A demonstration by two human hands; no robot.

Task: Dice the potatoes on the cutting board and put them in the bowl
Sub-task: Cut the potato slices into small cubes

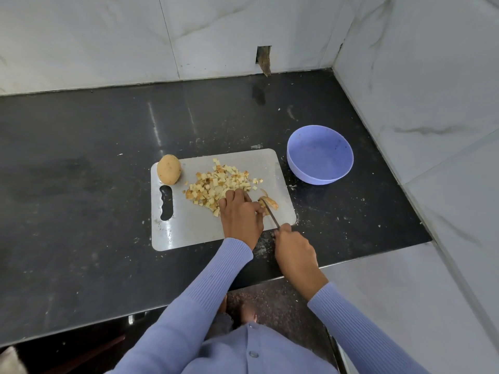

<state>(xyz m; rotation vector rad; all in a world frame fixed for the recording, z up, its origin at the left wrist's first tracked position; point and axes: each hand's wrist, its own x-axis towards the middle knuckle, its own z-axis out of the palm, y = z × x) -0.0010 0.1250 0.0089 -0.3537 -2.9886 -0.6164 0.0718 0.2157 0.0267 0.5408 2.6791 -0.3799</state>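
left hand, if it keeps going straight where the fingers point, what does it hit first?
Probably the pile of diced potato: the left hand points up the cutting board and its fingertips already sit at the pile's near edge.

No text, label, brand, number or sign can be read anywhere in this view.
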